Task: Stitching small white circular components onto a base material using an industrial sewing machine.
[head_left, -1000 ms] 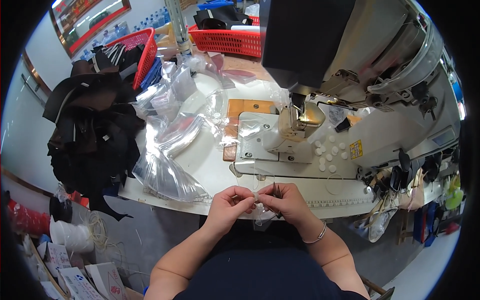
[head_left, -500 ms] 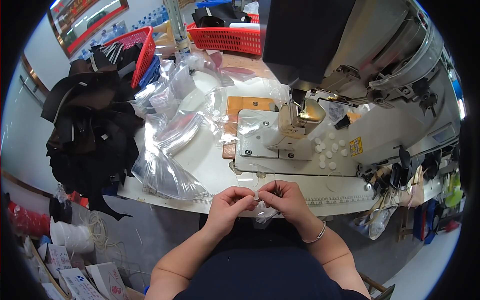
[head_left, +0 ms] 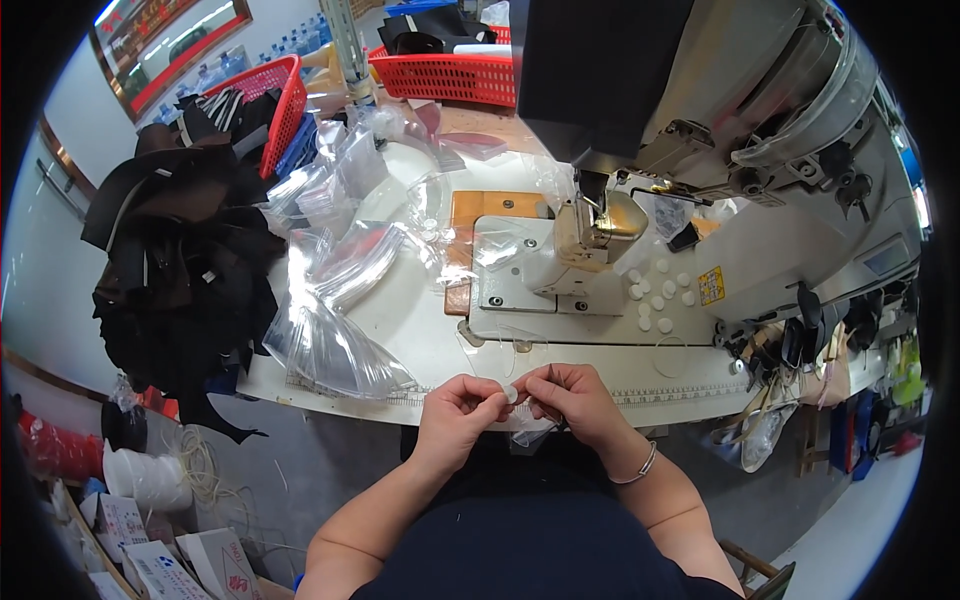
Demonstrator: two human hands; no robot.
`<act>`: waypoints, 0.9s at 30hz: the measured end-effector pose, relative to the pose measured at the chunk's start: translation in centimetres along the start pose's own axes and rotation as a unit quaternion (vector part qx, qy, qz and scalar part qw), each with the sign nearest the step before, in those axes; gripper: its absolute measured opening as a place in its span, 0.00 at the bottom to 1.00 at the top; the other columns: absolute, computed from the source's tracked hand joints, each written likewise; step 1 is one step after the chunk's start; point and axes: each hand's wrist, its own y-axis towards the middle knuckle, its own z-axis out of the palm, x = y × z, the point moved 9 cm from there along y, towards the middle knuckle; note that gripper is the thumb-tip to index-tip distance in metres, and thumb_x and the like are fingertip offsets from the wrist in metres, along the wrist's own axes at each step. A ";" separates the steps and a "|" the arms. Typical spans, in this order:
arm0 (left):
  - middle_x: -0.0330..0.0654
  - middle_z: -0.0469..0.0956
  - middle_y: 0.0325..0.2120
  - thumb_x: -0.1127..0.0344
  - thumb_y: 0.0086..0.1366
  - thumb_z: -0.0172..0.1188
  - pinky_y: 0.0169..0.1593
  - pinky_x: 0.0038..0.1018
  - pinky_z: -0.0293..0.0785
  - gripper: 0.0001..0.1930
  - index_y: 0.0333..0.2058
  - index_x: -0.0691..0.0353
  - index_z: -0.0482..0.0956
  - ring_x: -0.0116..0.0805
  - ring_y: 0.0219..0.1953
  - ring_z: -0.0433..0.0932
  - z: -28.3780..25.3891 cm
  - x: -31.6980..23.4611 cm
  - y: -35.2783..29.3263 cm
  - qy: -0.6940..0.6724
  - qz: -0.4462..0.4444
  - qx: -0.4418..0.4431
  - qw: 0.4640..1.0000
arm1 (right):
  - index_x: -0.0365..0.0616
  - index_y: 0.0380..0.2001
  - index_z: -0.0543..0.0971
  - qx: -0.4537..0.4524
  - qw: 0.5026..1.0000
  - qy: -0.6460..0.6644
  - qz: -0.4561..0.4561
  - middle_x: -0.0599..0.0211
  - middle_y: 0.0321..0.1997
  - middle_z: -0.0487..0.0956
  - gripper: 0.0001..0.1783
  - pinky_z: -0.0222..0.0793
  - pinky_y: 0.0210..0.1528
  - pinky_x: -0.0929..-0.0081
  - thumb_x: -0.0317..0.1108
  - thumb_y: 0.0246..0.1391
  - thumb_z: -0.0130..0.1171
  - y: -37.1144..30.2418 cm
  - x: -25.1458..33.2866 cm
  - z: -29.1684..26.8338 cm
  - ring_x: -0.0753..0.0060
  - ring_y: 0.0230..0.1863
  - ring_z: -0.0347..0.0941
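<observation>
My left hand (head_left: pixel 452 418) pinches a small white round disc (head_left: pixel 510 394) between thumb and fingertips at the table's front edge. Close beside it, the fingers of my right hand (head_left: pixel 585 408) are curled round a small dark pointed tool (head_left: pixel 553 374), mostly hidden in the palm. A piece of clear plastic (head_left: pixel 530 436) hangs below the two hands; I cannot tell which fingers hold it. More white discs (head_left: pixel 656 302) lie loose on the table, right of the sewing machine's post (head_left: pixel 575 255).
The sewing machine's head (head_left: pixel 600 90) overhangs the table at the back. Clear plastic pieces (head_left: pixel 330 345) are heaped left of it, beside a pile of black material (head_left: pixel 180 270). Red baskets (head_left: pixel 445 82) stand behind. A ruler strip (head_left: pixel 690 394) runs along the front edge.
My right fingertips have drawn slightly away from the disc and curled, so more of it shows. The left hand has barely moved. The whole view has shifted slightly.
</observation>
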 end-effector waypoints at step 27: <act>0.42 0.74 0.29 0.79 0.55 0.57 0.37 0.20 0.73 0.05 0.28 0.66 0.70 0.25 0.30 0.74 -0.4 0.0 -0.5 -0.047 0.052 -0.027 0.997 | 0.36 0.36 0.77 -0.016 0.994 -0.100 -0.049 0.72 0.30 0.77 0.11 0.66 0.34 0.88 0.25 0.45 0.60 -0.1 0.9 0.7 0.87 0.30 0.70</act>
